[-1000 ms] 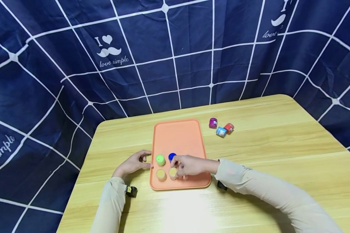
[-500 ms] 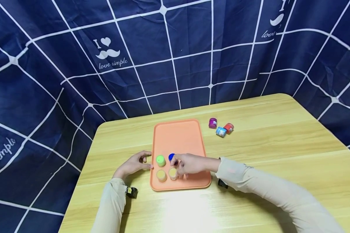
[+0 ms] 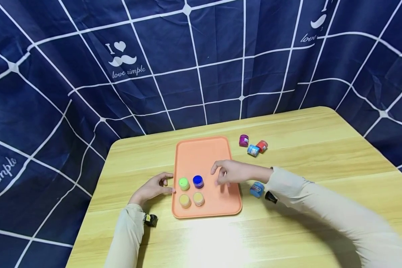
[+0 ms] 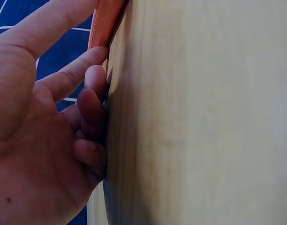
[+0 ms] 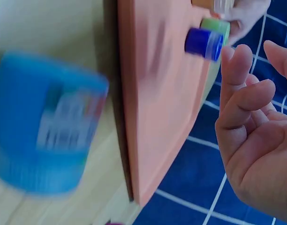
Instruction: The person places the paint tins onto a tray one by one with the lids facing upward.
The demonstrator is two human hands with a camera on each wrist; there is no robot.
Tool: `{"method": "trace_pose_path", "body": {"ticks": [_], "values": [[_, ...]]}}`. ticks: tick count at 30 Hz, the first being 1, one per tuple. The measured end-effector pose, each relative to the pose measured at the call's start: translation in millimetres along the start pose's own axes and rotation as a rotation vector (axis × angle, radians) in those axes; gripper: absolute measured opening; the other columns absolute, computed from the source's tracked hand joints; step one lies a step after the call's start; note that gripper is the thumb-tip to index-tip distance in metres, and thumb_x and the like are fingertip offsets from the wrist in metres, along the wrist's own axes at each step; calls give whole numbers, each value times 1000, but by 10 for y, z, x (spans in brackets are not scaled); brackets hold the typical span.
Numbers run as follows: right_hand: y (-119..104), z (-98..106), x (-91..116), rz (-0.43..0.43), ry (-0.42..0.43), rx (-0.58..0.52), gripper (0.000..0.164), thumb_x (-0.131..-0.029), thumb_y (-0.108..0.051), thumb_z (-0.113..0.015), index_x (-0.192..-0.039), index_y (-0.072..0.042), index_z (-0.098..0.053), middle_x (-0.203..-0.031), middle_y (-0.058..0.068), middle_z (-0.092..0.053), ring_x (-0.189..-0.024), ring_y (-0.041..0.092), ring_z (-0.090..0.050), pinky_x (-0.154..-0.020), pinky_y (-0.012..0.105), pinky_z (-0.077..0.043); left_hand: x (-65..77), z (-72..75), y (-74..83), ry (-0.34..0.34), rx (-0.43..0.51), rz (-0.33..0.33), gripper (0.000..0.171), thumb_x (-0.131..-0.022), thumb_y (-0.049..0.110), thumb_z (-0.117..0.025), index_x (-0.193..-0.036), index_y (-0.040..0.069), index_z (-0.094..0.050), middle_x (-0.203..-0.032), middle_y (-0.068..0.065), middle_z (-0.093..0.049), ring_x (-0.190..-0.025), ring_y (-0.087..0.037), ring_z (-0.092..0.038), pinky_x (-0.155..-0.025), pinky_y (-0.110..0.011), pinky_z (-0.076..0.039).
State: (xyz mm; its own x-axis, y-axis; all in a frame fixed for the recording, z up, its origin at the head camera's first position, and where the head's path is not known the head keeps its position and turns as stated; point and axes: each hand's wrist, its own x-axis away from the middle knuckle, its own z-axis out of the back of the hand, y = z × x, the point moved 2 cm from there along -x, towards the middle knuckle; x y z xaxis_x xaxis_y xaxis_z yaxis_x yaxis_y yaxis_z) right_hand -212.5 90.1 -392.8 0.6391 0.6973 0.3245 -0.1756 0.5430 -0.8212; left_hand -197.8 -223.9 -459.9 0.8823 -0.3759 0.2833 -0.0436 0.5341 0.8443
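Observation:
On the peach tray [image 3: 202,154] several small paint jars stand upright in two rows. A green-topped jar [image 3: 184,183] and a dark blue jar [image 3: 198,181] are behind two tan-topped ones, a left tan jar [image 3: 185,201] and a right tan jar [image 3: 198,199]. My left hand [image 3: 153,189] touches the tray's left edge with thumb and index finger, the others loosely bent. Over the tray's right half hovers my right hand [image 3: 232,172], fingers loosely bent and nothing in them. Under its wrist, a light blue jar [image 3: 256,189] sits on the table; it looms large in the right wrist view.
Beyond the tray's far right side lie a purple jar [image 3: 243,140], another light blue jar [image 3: 253,150] and a red jar [image 3: 262,146], close together on the wooden table [image 3: 308,149]. A navy curtain [image 3: 221,85] with white lines hangs behind the table.
My right hand has left the right tan jar and moved up and to the right, bringing the dark blue jar and the nearer light blue jar into sight. The left hand stays put.

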Motion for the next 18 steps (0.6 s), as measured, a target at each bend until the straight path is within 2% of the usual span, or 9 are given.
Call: {"method": "trace_pose_path", "body": {"ticks": [3, 8, 10, 15, 18], "values": [[47, 102, 57, 5, 17, 32, 39, -88, -17, -67, -119, 1, -52, -86, 16, -68, -67, 28, -63, -59, 28, -45, 4, 3, 8, 0, -6, 1, 57, -84, 18, -74, -133, 1, -50, -90, -6, -43, -82, -19, -39, -72, -27, -35], [159, 214, 154, 13, 6, 61, 40, -88, -18, -67, -119, 2, -52, -87, 9, -68, -66, 25, -62, -62, 32, -50, 5, 4, 17, -1, -10, 3, 57, -84, 18, -74, -133, 1, -50, -90, -6, -43, -82, -19, -40, -73, -27, -35], [219, 245, 194, 8, -16, 63, 41, -88, -18, -67, -120, 3, -52, -92, 9, -66, -62, 20, -58, -61, 32, -50, -1, 6, 11, 0, -10, 4, 57, -84, 18, -74, -133, 1, -50, -90, -6, -43, -82, -19, -40, -73, -28, -35], [379, 313, 302, -21, -89, 48, 44, -88, -19, -70, -123, 0, -51, -109, 13, -58, -53, 9, -41, -54, 22, -41, -24, 11, -28, -1, -10, 4, 56, -84, 17, -74, -133, 1, -50, -91, -7, -42, -83, -19, -39, -74, -29, -34], [475, 353, 373, -28, -124, 40, 44, -87, -18, -70, -124, -1, -52, -116, 17, -53, -54, 7, -39, -52, 20, -38, -23, 11, -35, -3, -8, 1, 56, -84, 17, -74, -133, 1, -50, -91, -7, -42, -82, -19, -39, -74, -29, -34]]}}
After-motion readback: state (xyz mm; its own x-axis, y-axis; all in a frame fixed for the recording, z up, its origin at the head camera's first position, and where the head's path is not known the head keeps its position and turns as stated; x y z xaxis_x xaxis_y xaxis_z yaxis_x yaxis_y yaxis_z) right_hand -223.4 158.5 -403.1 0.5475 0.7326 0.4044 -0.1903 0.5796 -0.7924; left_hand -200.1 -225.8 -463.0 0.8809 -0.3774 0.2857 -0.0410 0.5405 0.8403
